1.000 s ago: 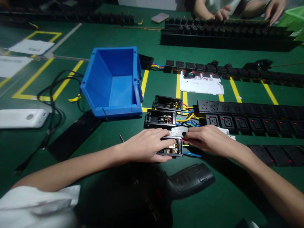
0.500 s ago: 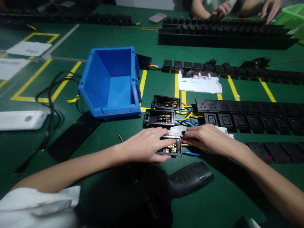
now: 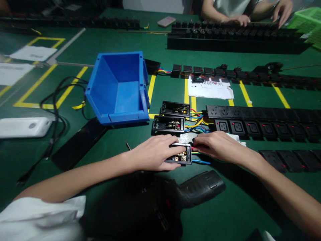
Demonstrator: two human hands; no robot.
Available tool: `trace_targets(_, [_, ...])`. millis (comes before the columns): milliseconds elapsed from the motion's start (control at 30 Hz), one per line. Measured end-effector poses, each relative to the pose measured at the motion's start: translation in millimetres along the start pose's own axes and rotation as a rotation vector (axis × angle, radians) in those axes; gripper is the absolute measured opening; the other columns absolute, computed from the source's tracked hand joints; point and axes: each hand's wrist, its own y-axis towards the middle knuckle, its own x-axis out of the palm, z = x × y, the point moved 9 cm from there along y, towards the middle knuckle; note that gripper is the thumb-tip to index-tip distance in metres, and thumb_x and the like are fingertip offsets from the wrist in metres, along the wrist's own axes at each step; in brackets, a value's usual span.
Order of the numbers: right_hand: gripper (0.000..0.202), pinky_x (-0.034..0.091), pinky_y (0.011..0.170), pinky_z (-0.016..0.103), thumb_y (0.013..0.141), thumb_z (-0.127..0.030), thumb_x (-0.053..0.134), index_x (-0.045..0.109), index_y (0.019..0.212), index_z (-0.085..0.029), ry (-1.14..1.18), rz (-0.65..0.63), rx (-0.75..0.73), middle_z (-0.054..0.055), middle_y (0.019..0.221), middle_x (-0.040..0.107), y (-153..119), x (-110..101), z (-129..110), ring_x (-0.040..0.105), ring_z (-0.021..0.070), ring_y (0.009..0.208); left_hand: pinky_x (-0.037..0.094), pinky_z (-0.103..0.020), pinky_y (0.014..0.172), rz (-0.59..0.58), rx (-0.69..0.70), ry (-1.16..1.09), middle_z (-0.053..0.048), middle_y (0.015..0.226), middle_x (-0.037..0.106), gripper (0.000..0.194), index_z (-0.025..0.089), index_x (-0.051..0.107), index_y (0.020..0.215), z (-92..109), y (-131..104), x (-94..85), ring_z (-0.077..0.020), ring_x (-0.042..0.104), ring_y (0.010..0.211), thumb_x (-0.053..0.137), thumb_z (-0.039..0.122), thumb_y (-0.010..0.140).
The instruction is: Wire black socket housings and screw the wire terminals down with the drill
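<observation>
My left hand (image 3: 156,152) is closed around a black terminal box (image 3: 184,159) with brass contacts inside, its index finger reaching over the open top. At the box's right end, my right hand (image 3: 213,144) pinches a red wire (image 3: 193,148) that enters the casing; its fingertips are partly hidden. A green-yellow wire and a blue wire (image 3: 202,162) come out beside it. Just behind lie two similar open boxes, the nearer box (image 3: 164,125) and the farther box (image 3: 173,107), both wired to black socket strips (image 3: 245,112) on the right.
A blue bin (image 3: 125,97) stands left of the boxes, beside a black phone (image 3: 79,145) and a coiled cable (image 3: 54,103). In front of my hands lies a dark tool with a black handle (image 3: 203,189). Across the table, a co-worker's hands (image 3: 240,20) rest at a long black rail (image 3: 225,43).
My hands stay almost still on the box and wire. The co-worker's hand across the table has lowered onto the rail. The view has shifted slightly.
</observation>
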Motion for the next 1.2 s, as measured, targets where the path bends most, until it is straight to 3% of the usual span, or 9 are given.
trace_targets(533, [0.026,0.017,0.058,0.025,0.098,-0.038,0.046,0.056,0.088,-0.017,-0.010,0.037,0.009,0.002,0.083,0.063,-0.6,-1.4,0.3,0.054,0.0104,0.065,0.050,-0.036,0.087,0.015,-0.005,-0.029,-0.011,0.115,0.058,0.043,0.019,0.056,0.122,-1.1,0.5,-0.7,-0.0242,0.058,0.102,0.048,0.050,0.092])
trace_targets(1200, [0.021,0.026,0.063,0.023,0.098,-0.033,0.046,0.055,0.091,-0.015,0.070,0.082,-0.074,0.003,0.088,0.055,-1.6,-3.9,-4.7,0.050,0.0093,0.072,0.050,-0.038,0.088,0.051,0.013,-0.035,-0.011,0.118,0.059,0.044,0.019,0.057,0.122,-0.6,-0.3,-3.4,-0.0258,0.060,0.102,0.049,0.049,0.092])
